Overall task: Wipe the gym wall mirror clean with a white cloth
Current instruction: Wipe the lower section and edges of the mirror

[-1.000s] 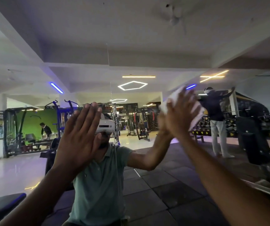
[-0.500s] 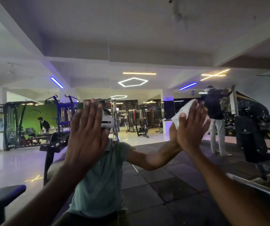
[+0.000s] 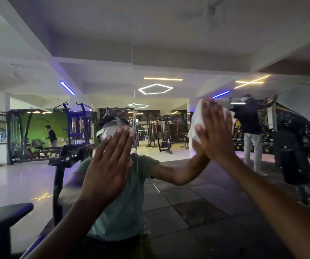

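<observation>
Nearest to us, our left hand [image 3: 111,165] lies flat against the smooth, glossy gym wall mirror [image 3: 169,202], fingers straight and together, holding nothing. Our right hand [image 3: 216,133] is flat too, fingers extended, pressing a crumpled white cloth [image 3: 197,118] to the glass at upper right; soft folds of the fabric show past the fingertips and thumb. A thin vertical seam [image 3: 138,184] divides the mirror panels just right of our left hand. At lower left stands a black padded bench seat [image 3: 4,215]. Farther off, the glass reflects dark square floor tiles [image 3: 197,212], and a glowing white pentagonal ceiling light [image 3: 155,88].
</observation>
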